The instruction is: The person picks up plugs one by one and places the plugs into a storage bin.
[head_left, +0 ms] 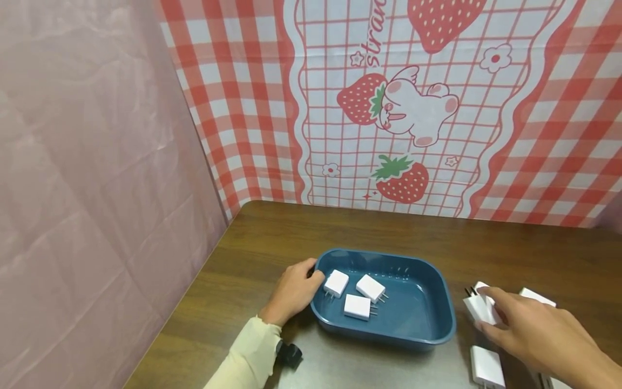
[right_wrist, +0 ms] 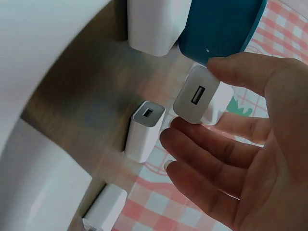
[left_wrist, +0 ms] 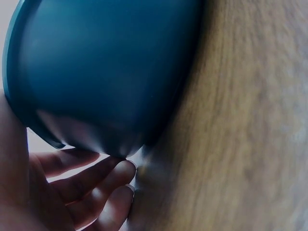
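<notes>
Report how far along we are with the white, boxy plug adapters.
Apparently done: three adapters lie in the glossy, dark-blue, rounded rectangular tray, whose end the left hand holds. In hand: the right hand pinches another adapter, outside the tray. Probably left: the loose adapters on the brown wood-grain table.

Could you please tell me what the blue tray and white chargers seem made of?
The blue tray looks like glossy plastic: its smooth walls catch highlights. The white chargers are probably smooth plastic too, evenly coloured with rounded edges.
</notes>
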The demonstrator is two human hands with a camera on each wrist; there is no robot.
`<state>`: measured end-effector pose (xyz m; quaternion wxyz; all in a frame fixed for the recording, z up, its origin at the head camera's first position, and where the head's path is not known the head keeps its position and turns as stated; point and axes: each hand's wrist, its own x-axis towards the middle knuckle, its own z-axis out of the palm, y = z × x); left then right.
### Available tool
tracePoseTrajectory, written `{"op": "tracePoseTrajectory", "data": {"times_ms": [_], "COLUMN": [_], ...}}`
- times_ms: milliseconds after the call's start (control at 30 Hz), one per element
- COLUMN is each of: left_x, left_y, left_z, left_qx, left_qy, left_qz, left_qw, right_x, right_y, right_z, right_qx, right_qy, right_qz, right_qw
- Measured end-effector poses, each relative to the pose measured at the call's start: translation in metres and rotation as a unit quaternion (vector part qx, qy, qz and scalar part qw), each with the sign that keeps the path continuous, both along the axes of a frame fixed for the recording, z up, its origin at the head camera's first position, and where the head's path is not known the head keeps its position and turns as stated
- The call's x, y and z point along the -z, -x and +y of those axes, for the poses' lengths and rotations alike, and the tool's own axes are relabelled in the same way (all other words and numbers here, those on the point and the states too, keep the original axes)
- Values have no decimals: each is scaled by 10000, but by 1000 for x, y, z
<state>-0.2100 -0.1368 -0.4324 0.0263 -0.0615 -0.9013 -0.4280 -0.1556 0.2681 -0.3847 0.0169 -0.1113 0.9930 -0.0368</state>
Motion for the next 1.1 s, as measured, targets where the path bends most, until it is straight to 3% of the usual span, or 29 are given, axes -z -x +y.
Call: {"op": "tracePoseTrajectory", "data": {"times_ms": [267, 733, 1100], "left_x": [-1, 1, 0], "left_y": [-1, -1, -1], "left_z": [1, -1, -1], "left_qx": [57, 20, 18], "left_qy": [-18, -23, -22], "left_qz": [-83, -42, -107], "left_qw": [9999, 10000, 9999], "right_x": [-4, -12, -18], "right_y": [-1, -5, -1], "right_z": [-3, -13, -33], "right_qx": [157, -46, -103], "right_qy": [224, 857, 1075], "right_qz": [-56, 1199, 1326], "right_qw": [9996, 9891, 9853]}}
